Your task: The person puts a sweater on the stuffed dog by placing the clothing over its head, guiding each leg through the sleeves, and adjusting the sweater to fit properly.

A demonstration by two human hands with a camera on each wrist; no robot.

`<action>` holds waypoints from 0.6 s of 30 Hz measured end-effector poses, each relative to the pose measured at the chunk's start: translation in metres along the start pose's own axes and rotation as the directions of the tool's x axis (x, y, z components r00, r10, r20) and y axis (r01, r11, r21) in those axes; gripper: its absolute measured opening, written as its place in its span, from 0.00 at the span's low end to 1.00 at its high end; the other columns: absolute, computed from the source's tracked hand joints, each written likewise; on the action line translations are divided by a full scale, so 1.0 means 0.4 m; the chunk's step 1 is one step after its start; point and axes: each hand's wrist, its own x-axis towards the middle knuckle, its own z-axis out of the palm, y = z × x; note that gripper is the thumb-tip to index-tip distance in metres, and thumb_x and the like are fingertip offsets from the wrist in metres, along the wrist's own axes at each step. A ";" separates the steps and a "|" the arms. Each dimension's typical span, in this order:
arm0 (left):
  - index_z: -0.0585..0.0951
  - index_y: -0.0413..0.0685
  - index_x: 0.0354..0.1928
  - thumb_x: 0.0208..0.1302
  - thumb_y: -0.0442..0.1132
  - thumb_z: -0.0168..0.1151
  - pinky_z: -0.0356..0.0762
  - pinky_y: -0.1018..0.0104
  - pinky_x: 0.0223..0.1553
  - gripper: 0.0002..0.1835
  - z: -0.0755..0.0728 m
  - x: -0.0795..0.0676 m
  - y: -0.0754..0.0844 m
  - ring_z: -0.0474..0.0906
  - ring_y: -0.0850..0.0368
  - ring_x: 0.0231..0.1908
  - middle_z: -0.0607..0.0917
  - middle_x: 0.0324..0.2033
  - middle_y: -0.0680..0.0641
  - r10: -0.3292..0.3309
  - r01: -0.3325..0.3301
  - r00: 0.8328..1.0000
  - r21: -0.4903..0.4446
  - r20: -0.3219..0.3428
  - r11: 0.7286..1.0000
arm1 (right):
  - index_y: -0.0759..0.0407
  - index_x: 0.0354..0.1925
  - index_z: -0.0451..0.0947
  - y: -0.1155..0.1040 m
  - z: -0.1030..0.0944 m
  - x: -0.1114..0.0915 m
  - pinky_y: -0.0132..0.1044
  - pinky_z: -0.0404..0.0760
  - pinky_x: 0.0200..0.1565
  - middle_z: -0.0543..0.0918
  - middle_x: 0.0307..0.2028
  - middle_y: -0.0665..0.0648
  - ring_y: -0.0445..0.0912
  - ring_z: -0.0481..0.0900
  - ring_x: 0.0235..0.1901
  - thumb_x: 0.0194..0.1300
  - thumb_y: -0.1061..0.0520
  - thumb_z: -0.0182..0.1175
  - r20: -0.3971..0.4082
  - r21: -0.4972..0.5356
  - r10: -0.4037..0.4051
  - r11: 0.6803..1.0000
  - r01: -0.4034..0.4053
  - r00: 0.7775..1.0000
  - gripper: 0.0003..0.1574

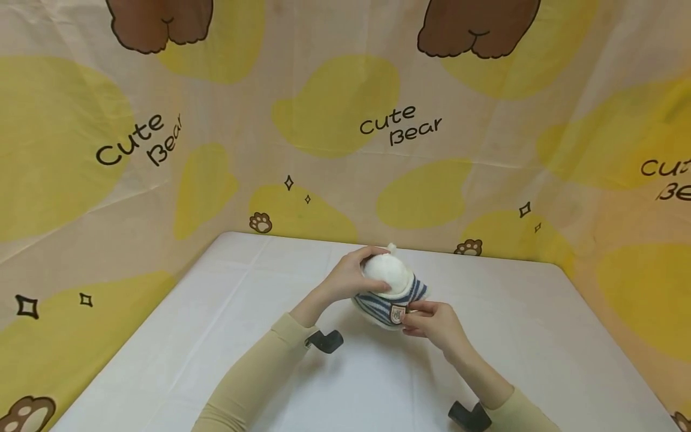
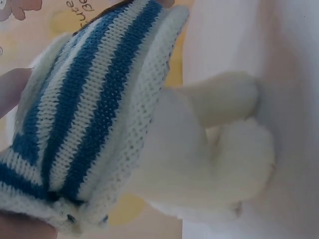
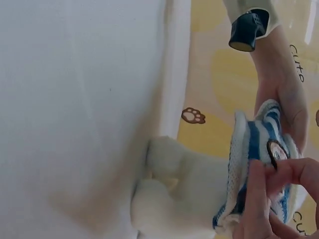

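A white plush toy (image 1: 386, 273) wears a blue-and-white striped knit sweater (image 1: 372, 304) with a small patch (image 1: 398, 314) on it. My left hand (image 1: 347, 277) grips the toy around its round white head, thumb on the near side. With bent fingers my right hand (image 1: 436, 324) pinches the sweater beside the patch. In the left wrist view the toy's white body (image 2: 169, 144) shows below the sweater's hem, legs near the table. The right wrist view shows the toy's legs (image 3: 159, 194) at the tabletop and the right fingers (image 3: 256, 196) on the knit. The toy's face is hidden.
A white-covered table (image 1: 216, 336) lies under both hands. Behind and beside it hangs a yellow-and-cream cloth (image 1: 335, 108) printed with bears and lettering. A black wrist mount (image 1: 326, 341) sits at the left wrist, another black mount (image 1: 469, 415) at the right.
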 end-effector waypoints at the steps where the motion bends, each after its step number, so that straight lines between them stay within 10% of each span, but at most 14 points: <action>1: 0.74 0.58 0.59 0.44 0.47 0.76 0.75 0.59 0.52 0.36 0.000 0.000 -0.001 0.76 0.56 0.51 0.78 0.55 0.52 -0.001 0.001 1.000 -0.003 -0.001 1.000 | 0.76 0.48 0.76 0.002 0.001 0.001 0.37 0.84 0.34 0.86 0.34 0.63 0.49 0.86 0.29 0.55 0.64 0.64 -0.001 -0.006 -0.008 1.000 0.008 1.000 0.22; 18: 0.73 0.61 0.60 0.42 0.46 0.78 0.75 0.60 0.52 0.39 -0.001 -0.007 -0.007 0.75 0.57 0.52 0.77 0.56 0.54 -0.012 0.012 0.999 -0.019 0.033 1.000 | 0.70 0.45 0.80 0.022 -0.002 0.015 0.33 0.82 0.28 0.85 0.30 0.58 0.50 0.83 0.30 0.56 0.63 0.63 0.008 -0.170 -0.124 0.978 0.123 0.992 0.17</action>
